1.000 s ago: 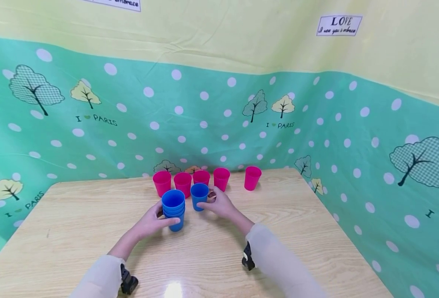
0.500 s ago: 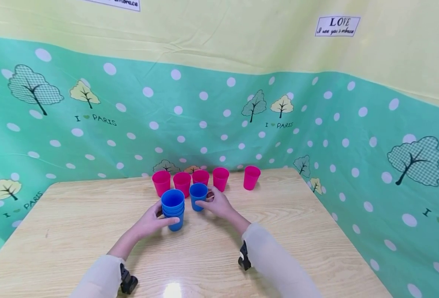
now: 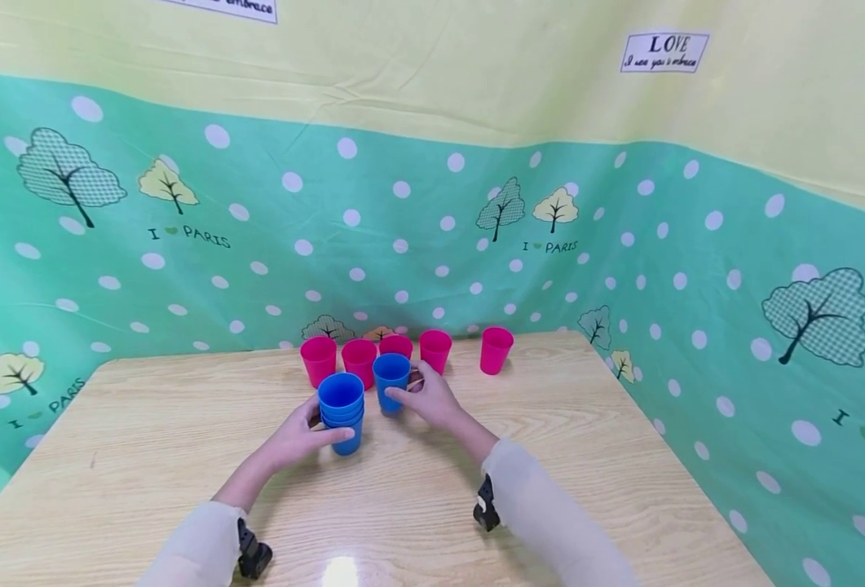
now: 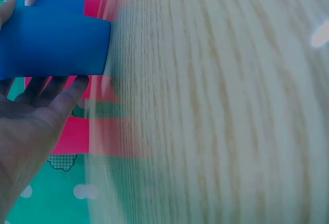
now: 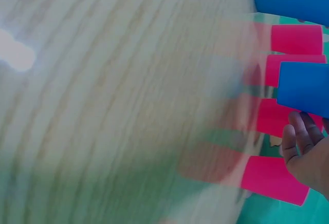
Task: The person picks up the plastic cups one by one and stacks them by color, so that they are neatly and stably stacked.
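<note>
My left hand [image 3: 296,440] grips a stack of nested blue plastic cups [image 3: 342,408], thumb on the near side and fingers around the far side. The stack stands upright, mouths up. Just behind it and to the right, my right hand [image 3: 432,399] holds a single blue cup [image 3: 391,379] between thumb and fingers. In the right wrist view this blue cup [image 5: 303,88] appears slightly off the table, its base clear of the surface. Behind the blue cups, several pink cups [image 3: 319,361] stand mouth up, some partly covered.
The light wooden table [image 3: 183,456] reaches to a patterned green and yellow curtain [image 3: 403,204] at the back and right. One pink cup [image 3: 496,350] stands apart at the right of the row.
My right hand has raised the single blue cup a little and it now covers more of the pink cup behind it. The left hand and the stack have stayed in place.
</note>
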The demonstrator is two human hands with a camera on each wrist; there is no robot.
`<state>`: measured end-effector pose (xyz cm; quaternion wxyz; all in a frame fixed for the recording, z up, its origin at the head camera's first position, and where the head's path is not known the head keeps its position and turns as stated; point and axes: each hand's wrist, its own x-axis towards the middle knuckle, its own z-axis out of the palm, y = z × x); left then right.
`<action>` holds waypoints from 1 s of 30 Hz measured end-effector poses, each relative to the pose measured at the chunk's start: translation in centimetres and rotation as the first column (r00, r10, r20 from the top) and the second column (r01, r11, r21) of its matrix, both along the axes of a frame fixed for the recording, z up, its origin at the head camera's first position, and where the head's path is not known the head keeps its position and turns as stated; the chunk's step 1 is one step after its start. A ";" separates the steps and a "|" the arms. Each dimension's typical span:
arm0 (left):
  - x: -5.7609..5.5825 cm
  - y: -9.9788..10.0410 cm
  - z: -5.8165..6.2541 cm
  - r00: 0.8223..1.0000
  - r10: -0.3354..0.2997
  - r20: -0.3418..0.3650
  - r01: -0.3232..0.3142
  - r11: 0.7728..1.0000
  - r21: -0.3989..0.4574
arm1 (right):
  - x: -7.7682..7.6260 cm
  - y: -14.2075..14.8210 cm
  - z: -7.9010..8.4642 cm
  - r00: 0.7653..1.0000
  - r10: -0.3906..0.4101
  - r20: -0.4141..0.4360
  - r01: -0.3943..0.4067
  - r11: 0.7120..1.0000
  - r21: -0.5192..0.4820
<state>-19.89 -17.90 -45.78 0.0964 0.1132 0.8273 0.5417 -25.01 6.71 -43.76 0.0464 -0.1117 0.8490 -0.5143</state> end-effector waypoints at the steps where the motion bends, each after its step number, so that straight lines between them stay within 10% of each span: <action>1: 0.0 0.0 0.0 1.000 -0.001 0.001 0.001 1.000 -0.001 | 0.0 0.0 0.2 1.000 0.001 -0.003 -0.001 1.000 -0.007; 30: -0.1 0.0 0.0 1.000 0.008 0.015 -0.008 0.999 -0.034 | 1.3 -0.9 6.3 0.986 0.054 -0.160 -0.058 0.998 -0.018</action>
